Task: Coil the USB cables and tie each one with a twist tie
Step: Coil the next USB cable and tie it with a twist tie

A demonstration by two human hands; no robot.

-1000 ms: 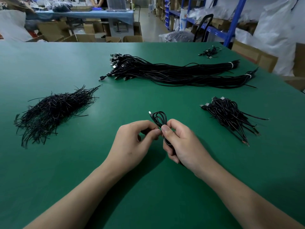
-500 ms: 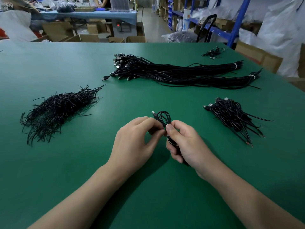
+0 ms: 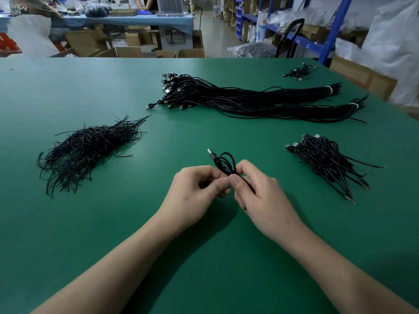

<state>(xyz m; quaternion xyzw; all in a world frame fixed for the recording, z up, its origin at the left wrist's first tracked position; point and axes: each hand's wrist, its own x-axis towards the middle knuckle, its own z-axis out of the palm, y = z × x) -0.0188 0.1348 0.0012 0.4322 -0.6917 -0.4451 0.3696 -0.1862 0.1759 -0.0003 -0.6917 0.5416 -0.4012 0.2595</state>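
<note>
Green mat (image 3: 68, 223) across the whole bench, and on our far left sits the heap of twist ties (image 3: 88, 150), thin black wires lying loose.

Moving in, the left hand (image 3: 192, 200) has its fingers curled, thumb and forefinger nipped together at the waist of the coiled cable (image 3: 223, 164). We see that coil held just above the mat, between both hands. The right hand (image 3: 263, 200) pinches the same waist from the other side, thumb on top. Whether a tie is already round it we cannot tell, because the fingertips cover that spot.

We'd call this cable light, soft and springy. Slacken the pinch and the loops would likely fan open, so the waist is the place to hold, with the tie going on right beside the fingers.

Its long axis runs away from us, leaning a touch left. The looped end is farthest out, and the USB plug (image 3: 210, 153) pokes up and to the left.

Behind lie the long uncoiled cables (image 3: 249, 100), stretched across the mat. Off to our right is a small pile of bundled cables (image 3: 326, 159), with plugs at the far end and tails towards us.
</note>
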